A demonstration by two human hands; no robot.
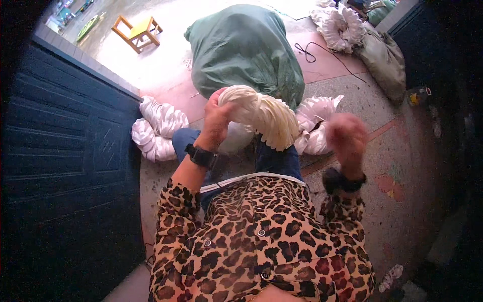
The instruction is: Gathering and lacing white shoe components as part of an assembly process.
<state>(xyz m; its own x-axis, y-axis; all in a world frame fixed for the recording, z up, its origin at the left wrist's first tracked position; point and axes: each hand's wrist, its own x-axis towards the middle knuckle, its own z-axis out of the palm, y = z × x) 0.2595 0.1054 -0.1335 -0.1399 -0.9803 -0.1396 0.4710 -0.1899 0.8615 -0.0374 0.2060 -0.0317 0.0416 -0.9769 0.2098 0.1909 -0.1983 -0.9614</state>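
Observation:
A thick bundle of cream, layered cloth-like pieces (271, 116) is gripped at its left end by my left hand (217, 120). The pieces fan out toward the right above my knees; what exactly they are I cannot make out. My right hand (347, 135) is raised at the right, apart from the bundle and smeared by motion, so its fingers do not show clearly. Just left of that hand, a white ruffled bundle (318, 113) rests by my right leg. Two similar white bundles (162, 126) lie on the floor beside my left leg.
A large, full green sack (241, 50) stands right in front of me. A yellow wooden chair (138, 31) is at the far left, a dark door (75, 146) at the left. Black cord (329, 53), more white bundles (339, 27) and a grey-green sack (382, 63) lie far right.

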